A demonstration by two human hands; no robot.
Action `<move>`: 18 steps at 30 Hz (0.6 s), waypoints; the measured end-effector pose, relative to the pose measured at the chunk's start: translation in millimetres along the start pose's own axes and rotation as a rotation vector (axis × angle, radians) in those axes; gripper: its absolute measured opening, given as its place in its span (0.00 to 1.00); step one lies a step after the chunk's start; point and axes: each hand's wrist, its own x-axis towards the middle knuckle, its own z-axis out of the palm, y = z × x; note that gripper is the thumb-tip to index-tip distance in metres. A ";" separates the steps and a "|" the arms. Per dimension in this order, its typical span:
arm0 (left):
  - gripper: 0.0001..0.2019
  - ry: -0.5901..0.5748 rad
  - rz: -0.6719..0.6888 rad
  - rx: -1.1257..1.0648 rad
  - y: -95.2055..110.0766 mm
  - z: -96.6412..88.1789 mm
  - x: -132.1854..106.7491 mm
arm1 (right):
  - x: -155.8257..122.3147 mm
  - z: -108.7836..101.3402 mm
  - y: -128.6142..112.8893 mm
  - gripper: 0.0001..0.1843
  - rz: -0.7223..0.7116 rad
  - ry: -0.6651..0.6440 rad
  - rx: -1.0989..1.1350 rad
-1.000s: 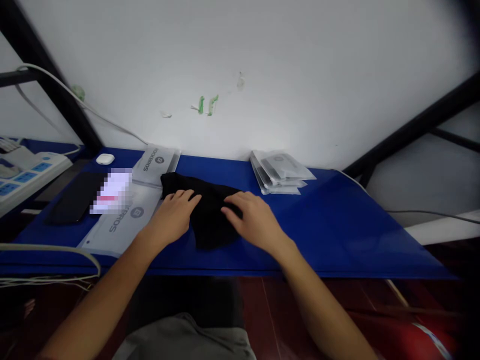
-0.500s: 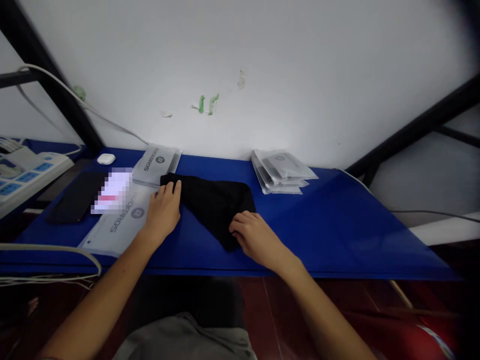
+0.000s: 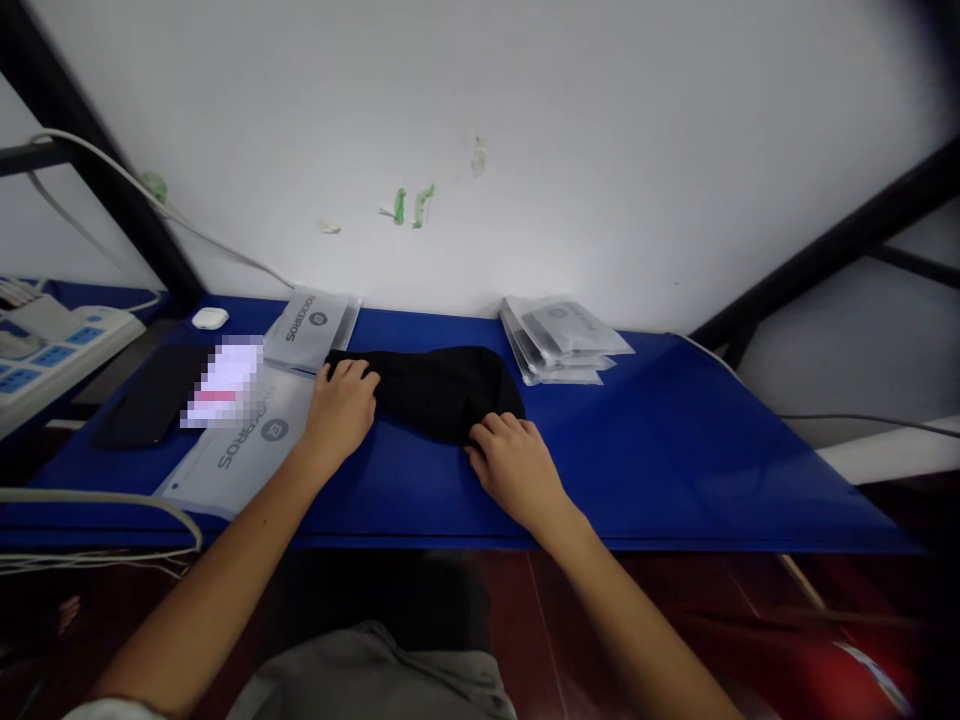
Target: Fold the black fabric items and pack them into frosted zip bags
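Observation:
A black piece of cloth (image 3: 442, 385), soft and partly folded, lies on the blue table (image 3: 637, 460); its exact kind cannot be told. My left hand (image 3: 343, 410) grips its narrow left end, fingers bent over the fabric. At the wider right end, my right hand (image 3: 514, 460) has its fingers curled on the near edge, thumb tucked in below. Under and beside my left forearm is a flat frosted plastic bag (image 3: 232, 450) with printed lettering. Another printed bag (image 3: 307, 330) sits just behind my left hand.
A stack of frosted bags (image 3: 566, 335) stands at the back right against the wall. On the left are a black phone-like slab (image 3: 154, 395), a blurred-out lit screen (image 3: 225, 380), a white earbud case (image 3: 210, 318) and a power strip (image 3: 67, 350). Cables (image 3: 97, 495) hang at the front left.
The cloth's near corner, which hung toward the table's front edge, is now drawn up and back, so the cloth is narrower. Both hands have shifted slightly right.

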 end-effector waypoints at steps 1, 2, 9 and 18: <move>0.15 0.009 -0.008 -0.018 -0.5 -0.2 1.7 | 1.4 1.2 1.3 0.08 0.003 0.007 -0.014; 0.15 0.025 -0.015 -0.036 -0.5 -2.4 2.5 | 1.9 1.1 4.1 0.10 0.007 0.020 -0.024; 0.10 0.012 0.091 -0.159 8.8 -60.0 -29.5 | -23.8 -26.5 35.0 0.10 0.031 0.073 0.106; 0.20 -0.194 -0.012 -0.063 19.2 -24.4 -66.1 | -22.5 -12.2 17.1 0.17 0.044 0.002 0.182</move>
